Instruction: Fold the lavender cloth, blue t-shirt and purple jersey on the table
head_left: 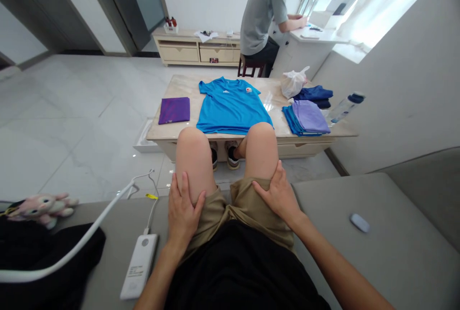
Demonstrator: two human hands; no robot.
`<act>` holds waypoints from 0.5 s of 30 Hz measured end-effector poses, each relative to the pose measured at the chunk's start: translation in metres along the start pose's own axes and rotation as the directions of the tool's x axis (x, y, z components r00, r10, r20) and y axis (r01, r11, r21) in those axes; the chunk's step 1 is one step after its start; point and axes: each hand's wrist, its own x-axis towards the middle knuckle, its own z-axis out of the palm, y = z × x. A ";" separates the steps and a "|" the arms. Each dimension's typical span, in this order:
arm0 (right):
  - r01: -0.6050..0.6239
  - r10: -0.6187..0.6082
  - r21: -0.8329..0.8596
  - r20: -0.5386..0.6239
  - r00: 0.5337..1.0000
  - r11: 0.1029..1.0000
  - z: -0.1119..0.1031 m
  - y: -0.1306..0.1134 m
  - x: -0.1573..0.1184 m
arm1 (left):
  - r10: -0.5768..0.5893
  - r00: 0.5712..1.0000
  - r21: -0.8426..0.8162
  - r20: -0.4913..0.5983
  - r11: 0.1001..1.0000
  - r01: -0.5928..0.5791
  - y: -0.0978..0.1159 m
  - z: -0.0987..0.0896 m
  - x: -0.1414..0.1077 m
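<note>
While the left hand (183, 209) and the right hand (276, 199) rest on the person's two bare thighs (194, 156), each grip stands open with the fingers spread, holding nothing. Both hands touch the thighs and the hem of the khaki shorts (212, 214) the person is wearing. Beyond the knees, the table (183, 87) carries one blue T-shirt (232, 108) laid flat, one folded purple cloth (174, 110), one blue-and-lilac pile (305, 118), one navy pile (312, 95), one white plastic bag (293, 82) and one bottle (345, 109). One white power bank (139, 266) lies on the sofa (323, 204) near the left hand. One other person (260, 17) sits at a desk (309, 46) farther off.
</note>
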 end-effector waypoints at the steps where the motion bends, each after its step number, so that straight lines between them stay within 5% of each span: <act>1: -0.006 0.006 -0.003 0.005 1.000 1.000 0.000 0.000 0.000 | 0.001 1.000 -0.002 0.005 1.000 -0.001 0.000 -0.001 0.000; 15: -0.052 0.052 0.015 0.010 0.999 0.999 0.001 0.001 0.001 | -0.020 1.000 -0.007 0.015 1.000 0.020 0.004 -0.003 0.003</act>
